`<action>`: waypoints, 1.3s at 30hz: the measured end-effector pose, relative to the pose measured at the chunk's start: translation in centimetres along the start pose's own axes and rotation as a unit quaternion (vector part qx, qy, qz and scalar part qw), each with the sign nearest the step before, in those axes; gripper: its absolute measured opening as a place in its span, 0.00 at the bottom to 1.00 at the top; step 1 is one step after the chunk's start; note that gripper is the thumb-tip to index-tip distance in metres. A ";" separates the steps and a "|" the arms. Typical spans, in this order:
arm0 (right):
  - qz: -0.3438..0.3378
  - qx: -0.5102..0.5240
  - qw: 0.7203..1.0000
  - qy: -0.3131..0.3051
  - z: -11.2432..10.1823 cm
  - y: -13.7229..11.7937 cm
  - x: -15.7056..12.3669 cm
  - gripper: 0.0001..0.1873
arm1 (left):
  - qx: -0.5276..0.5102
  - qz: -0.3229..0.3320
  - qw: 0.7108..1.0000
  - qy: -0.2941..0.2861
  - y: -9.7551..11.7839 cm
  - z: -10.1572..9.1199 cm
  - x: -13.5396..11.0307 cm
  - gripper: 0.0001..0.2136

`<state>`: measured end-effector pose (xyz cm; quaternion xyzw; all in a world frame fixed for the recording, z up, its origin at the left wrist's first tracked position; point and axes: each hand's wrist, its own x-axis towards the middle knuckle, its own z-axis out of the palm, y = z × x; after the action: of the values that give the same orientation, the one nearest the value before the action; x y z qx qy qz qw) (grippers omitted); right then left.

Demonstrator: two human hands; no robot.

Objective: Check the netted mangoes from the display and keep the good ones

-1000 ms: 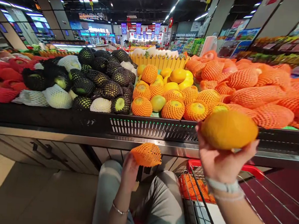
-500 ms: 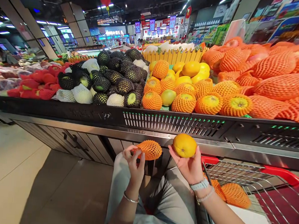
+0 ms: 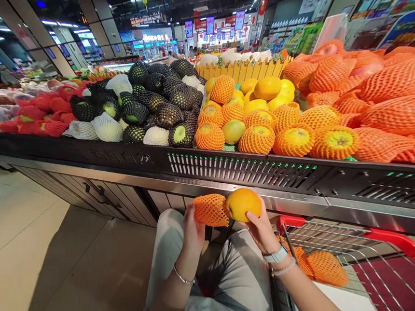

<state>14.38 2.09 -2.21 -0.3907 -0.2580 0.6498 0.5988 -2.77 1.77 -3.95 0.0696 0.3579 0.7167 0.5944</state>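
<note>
My right hand grips a bare yellow-orange fruit in front of my lap. My left hand holds an empty orange foam net sleeve, and the sleeve's open end touches the fruit. Both hands are low, below the edge of the black display shelf. I wear a bracelet on the left wrist and a watch band on the right.
A red-handled wire shopping cart at my right holds netted orange fruit. The shelf carries netted oranges, black-netted fruit, white-netted fruit, red-netted fruit and long orange-netted fruit. Tiled floor lies on the left.
My right hand brought the bare fruit down from shelf height and leftward until it meets the net sleeve. My left hand kept the sleeve, turning its opening toward the fruit.
</note>
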 end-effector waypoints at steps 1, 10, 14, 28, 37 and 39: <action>-0.011 -0.014 1.000 0.011 0.0 0.2 0.1 0.46 | -0.006 -0.004 1.000 0.009 -0.2 0.0 0.1 0.11; -0.071 -0.087 0.993 0.039 -0.2 2.1 0.9 0.41 | -0.029 -0.056 0.998 0.010 -1.5 0.7 0.1 0.17; -0.109 -0.159 0.980 0.050 -0.6 3.2 1.1 0.44 | -0.037 -0.083 0.994 0.065 -2.6 0.6 0.1 0.17; -0.308 -0.357 0.877 -0.099 -0.9 2.5 0.2 0.42 | -0.042 -0.202 0.979 0.010 -3.9 0.2 -0.3 0.19; -0.415 -0.451 0.777 -0.148 -1.5 1.5 0.6 0.40 | -0.064 -0.223 0.973 -0.013 -3.4 -0.3 0.8 0.20; -0.408 -0.445 0.784 -0.147 -1.4 1.6 0.5 0.40 | -0.072 -0.214 0.974 -0.017 -3.4 -0.4 1.1 0.20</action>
<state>14.63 2.12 -4.43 -0.3722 -0.7385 0.2077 0.5225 -0.60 2.67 -6.63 -0.0397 0.3016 0.5952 0.7437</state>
